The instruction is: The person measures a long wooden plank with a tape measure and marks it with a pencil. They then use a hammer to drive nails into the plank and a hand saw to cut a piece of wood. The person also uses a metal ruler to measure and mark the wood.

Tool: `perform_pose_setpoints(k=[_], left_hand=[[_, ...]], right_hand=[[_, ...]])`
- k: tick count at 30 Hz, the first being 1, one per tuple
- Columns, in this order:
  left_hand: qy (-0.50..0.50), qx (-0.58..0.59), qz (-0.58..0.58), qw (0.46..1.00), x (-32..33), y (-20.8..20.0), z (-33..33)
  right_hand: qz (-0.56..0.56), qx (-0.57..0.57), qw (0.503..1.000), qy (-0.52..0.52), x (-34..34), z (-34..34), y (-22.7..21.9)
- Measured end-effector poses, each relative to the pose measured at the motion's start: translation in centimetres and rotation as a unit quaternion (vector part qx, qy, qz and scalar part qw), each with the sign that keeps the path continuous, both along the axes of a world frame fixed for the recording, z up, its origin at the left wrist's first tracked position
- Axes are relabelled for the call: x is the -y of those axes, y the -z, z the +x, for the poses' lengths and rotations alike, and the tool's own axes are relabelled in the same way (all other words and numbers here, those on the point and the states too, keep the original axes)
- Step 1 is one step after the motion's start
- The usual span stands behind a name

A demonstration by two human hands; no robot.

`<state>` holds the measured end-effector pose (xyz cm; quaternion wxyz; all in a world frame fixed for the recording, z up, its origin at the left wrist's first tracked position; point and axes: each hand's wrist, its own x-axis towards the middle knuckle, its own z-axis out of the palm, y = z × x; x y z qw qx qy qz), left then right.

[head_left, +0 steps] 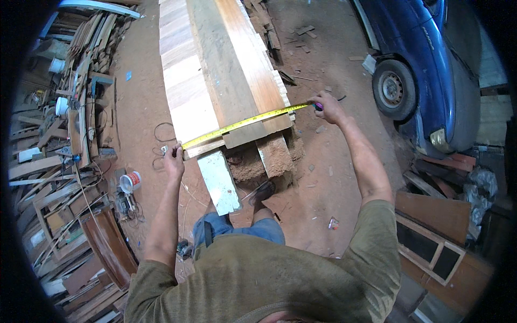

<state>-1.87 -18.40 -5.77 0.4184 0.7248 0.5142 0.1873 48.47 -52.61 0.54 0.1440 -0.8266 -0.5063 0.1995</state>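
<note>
A yellow tape measure (pixel 237 125) is stretched across the near end of a long stack of wooden planks (pixel 188 89). Its blade slants up from left to right. My right hand (pixel 328 109) is closed round the small dark and purple case, just past the right edge of the planks. At the near left corner, my left hand (pixel 173 160) has its fingers pinched at the blade's end. Pale boards lie along both sides of the stack, with a greyish, dusty board (pixel 229 67) down the middle. A short board piece (pixel 242 134) lies across the near end under the blade.
A whitish beam (pixel 219 183) juts toward me under the planks, beside a sawdust-covered support (pixel 277 156). Scrap timber (pixel 81 134) and a white bucket (pixel 130 182) are on the left. A blue car (pixel 425 70) stands at the right, with a framed panel (pixel 431 247) nearer me.
</note>
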Motion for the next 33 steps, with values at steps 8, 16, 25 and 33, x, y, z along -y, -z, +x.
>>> perform_pose_setpoints(k=[8,16,25,33], left_hand=[[0.128,-0.066,0.133,0.981,0.2,-10.6,3.3],[0.521,0.415,-0.329,0.670,-6.6,-38.2,5.5],[0.568,0.551,-0.433,0.431,-24.3,-42.8,2.9],[0.549,0.562,-0.429,0.445,-35.1,-45.0,0.1]], right_hand=[[0.030,-0.016,0.999,-0.042,-2.4,-4.8,-4.6],[0.052,-0.058,0.996,0.047,-12.7,-11.2,-11.4],[0.041,-0.076,0.994,0.069,-33.8,-17.3,-10.3],[0.056,-0.090,0.987,0.125,-44.1,-14.9,-12.4]])
